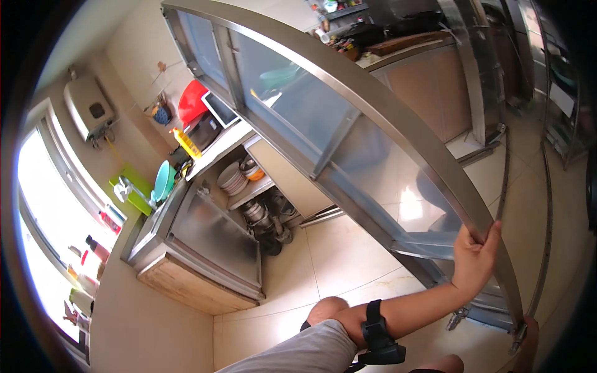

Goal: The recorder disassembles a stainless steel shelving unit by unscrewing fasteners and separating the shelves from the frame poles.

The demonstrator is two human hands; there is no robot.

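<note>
A large metal-framed glass door panel (435,146) slants across the view from the upper left to the lower right. Reaching over from below, my left hand (476,258) is closed round the panel's metal edge, near its lower end. My right hand (530,339) sits at the panel's bottom corner, partly cut off by the dark rim of the picture; its fingers appear curled on the frame. Beside it a small metal roller (517,340) sticks out of the frame's end. A second roller (457,318) shows at the other bottom corner, below my left forearm.
Floor tracks (545,248) run along the tiles at right. To the left stands a low cabinet (214,239) with its metal door ajar, next to shelves holding stacked plates (232,181) and pots (256,214). A counter (416,53) with a cutting board lies behind the panel.
</note>
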